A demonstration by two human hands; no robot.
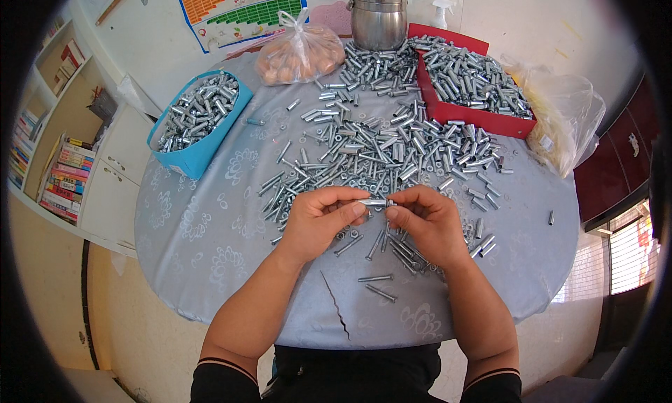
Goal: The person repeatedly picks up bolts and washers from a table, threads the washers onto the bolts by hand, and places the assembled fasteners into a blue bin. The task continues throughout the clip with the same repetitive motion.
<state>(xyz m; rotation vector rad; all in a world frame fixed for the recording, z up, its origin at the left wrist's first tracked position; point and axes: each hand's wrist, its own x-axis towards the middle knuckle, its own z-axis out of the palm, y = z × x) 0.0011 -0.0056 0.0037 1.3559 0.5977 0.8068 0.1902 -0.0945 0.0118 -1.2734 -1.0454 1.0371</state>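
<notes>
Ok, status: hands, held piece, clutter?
Left fingers, right fingers pinching opposite ends. Metal piece crosswise between them. Loose bolts nearer the table edge; big hardware pile just beyond.

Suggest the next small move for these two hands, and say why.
Probably a small twist by the right hand while the left hand steadies the silver metal piece: the left pinches its body between thumb and fingers, and the right pinches its right end. Whether anything is threaded there is too small to tell.
</notes>
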